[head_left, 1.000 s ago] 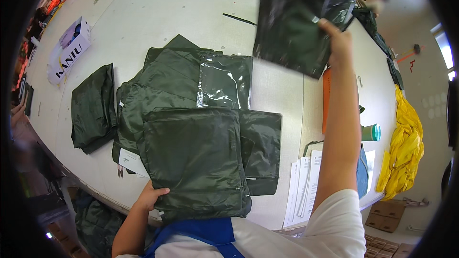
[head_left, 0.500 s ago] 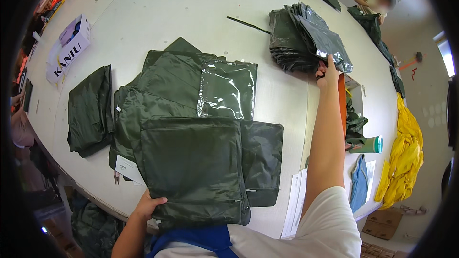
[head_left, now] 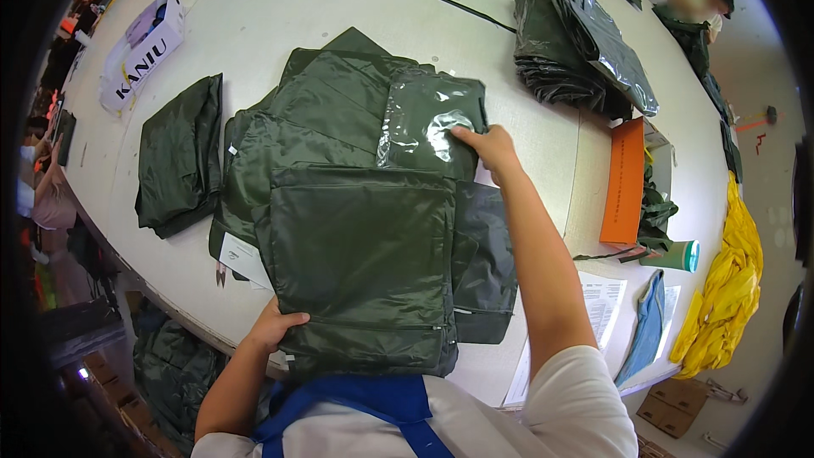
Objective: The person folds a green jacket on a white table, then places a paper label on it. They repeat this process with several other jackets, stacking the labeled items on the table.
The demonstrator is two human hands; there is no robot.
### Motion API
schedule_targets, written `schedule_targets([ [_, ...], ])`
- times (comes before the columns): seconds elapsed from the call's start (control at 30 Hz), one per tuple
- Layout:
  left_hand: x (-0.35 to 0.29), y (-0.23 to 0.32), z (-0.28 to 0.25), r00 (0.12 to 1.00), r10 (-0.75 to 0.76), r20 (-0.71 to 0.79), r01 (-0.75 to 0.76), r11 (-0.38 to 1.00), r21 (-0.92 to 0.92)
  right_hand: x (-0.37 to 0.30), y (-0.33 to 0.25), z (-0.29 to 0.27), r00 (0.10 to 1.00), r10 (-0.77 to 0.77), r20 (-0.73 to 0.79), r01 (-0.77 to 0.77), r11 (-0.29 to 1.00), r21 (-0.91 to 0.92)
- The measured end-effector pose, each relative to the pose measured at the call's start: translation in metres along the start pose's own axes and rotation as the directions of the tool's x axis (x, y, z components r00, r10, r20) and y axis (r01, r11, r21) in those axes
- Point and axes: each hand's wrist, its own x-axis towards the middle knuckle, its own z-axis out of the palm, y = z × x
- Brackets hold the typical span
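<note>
A square stack of folded dark green fabric (head_left: 365,246) lies in front of me at the table's near edge. My left hand (head_left: 275,326) grips its lower left edge, thumb on top and fingers beneath. Beyond the stack lies a packet of dark green fabric in shiny clear plastic (head_left: 415,119). My right hand (head_left: 494,153) pinches the right edge of this packet, thumb on top, the other fingers mostly hidden. More spread dark green fabric (head_left: 331,102) lies behind and left of the stack, and a dark packet (head_left: 483,242) sticks out on its right.
A pile of plastic-wrapped packets (head_left: 585,51) stands at the far right. Nearer are an orange-sided box (head_left: 623,182), a green cup (head_left: 678,256) and yellow fabric (head_left: 725,297). Folded dark fabric (head_left: 180,157) and a white box (head_left: 144,51) lie left. A co-worker (head_left: 695,13) is far right.
My right hand has left the far-right pile of packets and come back to the clear plastic packet, taking hold of its right edge. My left hand keeps its grip. The view has shifted slightly.
</note>
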Motion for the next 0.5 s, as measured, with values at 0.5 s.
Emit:
schedule_targets([
  [0.5,0.001,-0.004,0.002,1.0,0.013,-0.005,-0.013,1.0,0.015,0.01,-0.087,-0.226,0.685,-0.404,-0.606,0.326,0.914,-0.241],
])
